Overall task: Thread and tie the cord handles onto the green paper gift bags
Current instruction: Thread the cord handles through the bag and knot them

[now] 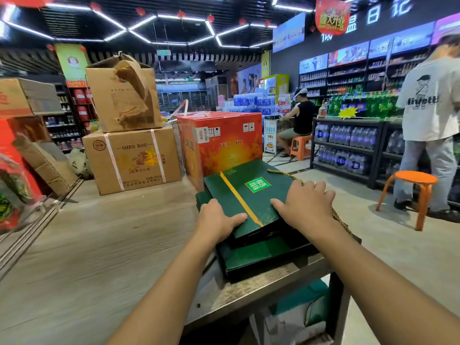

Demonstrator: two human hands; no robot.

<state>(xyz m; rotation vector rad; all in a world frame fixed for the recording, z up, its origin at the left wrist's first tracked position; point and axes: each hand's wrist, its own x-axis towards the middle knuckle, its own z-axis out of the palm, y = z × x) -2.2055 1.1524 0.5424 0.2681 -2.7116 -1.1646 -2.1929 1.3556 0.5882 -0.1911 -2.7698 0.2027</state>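
A flat green paper gift bag (249,195) with a gold stripe and a green label lies on top of a stack of folded green bags (258,255) at the end of a grey table. My left hand (216,220) grips the top bag's near left edge, thumb on its face. My right hand (306,204) lies flat on the bag's right side, fingers spread over its edge. A gold twisted cord handle (341,221) runs from the bag's far right corner, under my right hand, down toward the table edge.
The grey table (249,295) holds the stack; beneath it lie green and white bags (298,317). Cardboard boxes (132,158) and an orange carton (219,143) stand beyond. An orange stool (413,183) and a standing person (430,125) are at right, and a seated person (298,120) further back.
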